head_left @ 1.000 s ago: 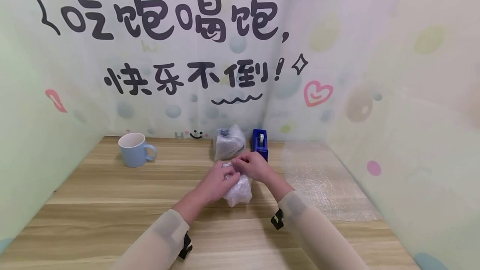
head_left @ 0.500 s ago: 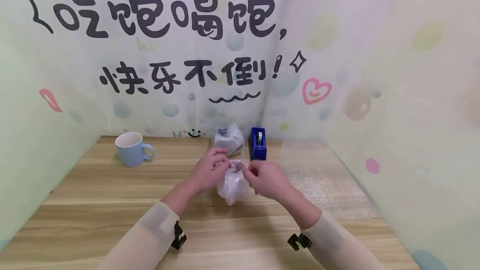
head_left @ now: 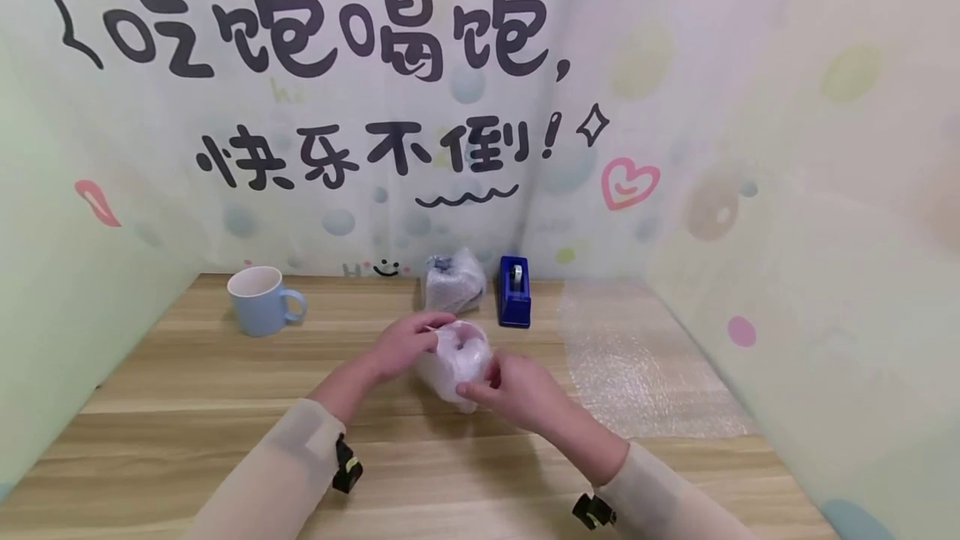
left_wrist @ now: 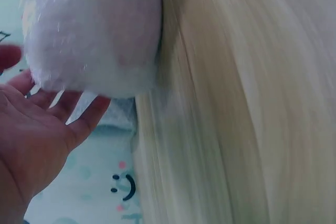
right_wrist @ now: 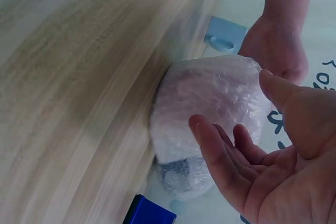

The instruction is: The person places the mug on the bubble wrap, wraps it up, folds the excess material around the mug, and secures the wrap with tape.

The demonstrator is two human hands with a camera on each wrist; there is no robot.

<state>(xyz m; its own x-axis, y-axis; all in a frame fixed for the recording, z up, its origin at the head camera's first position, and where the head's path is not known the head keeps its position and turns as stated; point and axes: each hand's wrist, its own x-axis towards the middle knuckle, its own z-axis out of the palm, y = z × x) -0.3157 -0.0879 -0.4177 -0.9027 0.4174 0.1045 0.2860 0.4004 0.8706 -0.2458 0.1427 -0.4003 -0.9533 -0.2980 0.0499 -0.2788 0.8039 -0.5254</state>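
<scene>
A roundish bundle in bubble wrap (head_left: 459,361) stands on the wooden table between both hands, its wrap folded inward at the top. Something pinkish shows through the plastic; what is inside is hidden. My left hand (head_left: 405,346) lies along its far left side. In the left wrist view that hand's fingers (left_wrist: 89,116) reach out nearly straight, tips at the wrap. My right hand (head_left: 517,390) is at the near right side, thumb on the front. In the right wrist view its loosely bent fingers (right_wrist: 212,148) are spread beside the bundle.
Behind the bundle stands a second bubble-wrapped object (head_left: 453,282). A blue tape dispenser (head_left: 514,294) is to its right. A flat sheet of bubble wrap (head_left: 645,365) covers the table's right part. A light blue mug (head_left: 260,302) stands at the back left, near the wall.
Both hands have come off the bundle's top, where they pinched the wrap, and moved to its sides. The right hand moved down and toward the camera. The bundle has turned, its top now showing.
</scene>
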